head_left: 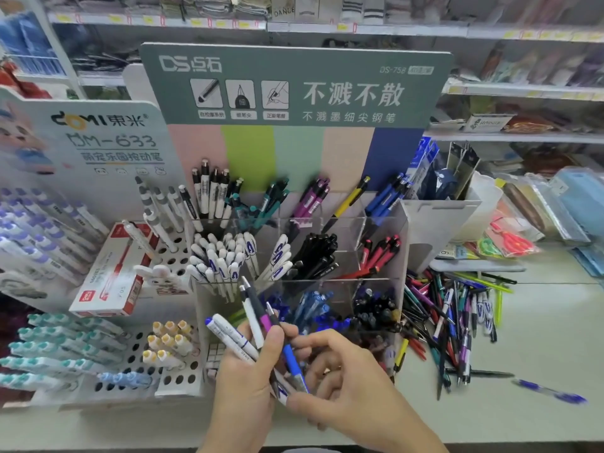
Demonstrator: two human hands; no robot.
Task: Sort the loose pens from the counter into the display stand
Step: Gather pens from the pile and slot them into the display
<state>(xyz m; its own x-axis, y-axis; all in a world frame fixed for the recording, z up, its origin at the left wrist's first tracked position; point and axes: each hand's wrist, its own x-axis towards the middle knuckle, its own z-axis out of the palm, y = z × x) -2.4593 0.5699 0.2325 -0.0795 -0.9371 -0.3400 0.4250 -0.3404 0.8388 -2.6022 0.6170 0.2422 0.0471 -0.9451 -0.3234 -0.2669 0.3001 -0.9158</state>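
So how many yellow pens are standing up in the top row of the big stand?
1. The yellow pen leans alone in the back row, between the purple pens and the blue pens. More could be hidden lower down.

At the bottom centre of the frame, the left hand (243, 371) grips a fanned bunch of white, purple and blue plastic pens (253, 325), tips pointing up and left. The right hand (340, 367) meets it from the right, its fingers curled around the lower barrel of a blue pen (292, 358) in that bunch. Just behind the hands stands a clear acrylic display stand with a grey-green header card (397, 243), its compartments holding pens grouped by colour. To the right of the stand, a loose heap of mixed-colour pens (454, 325) lies on the pale counter (539, 338). A single blue translucent pen (549, 391) lies apart at the lower right.
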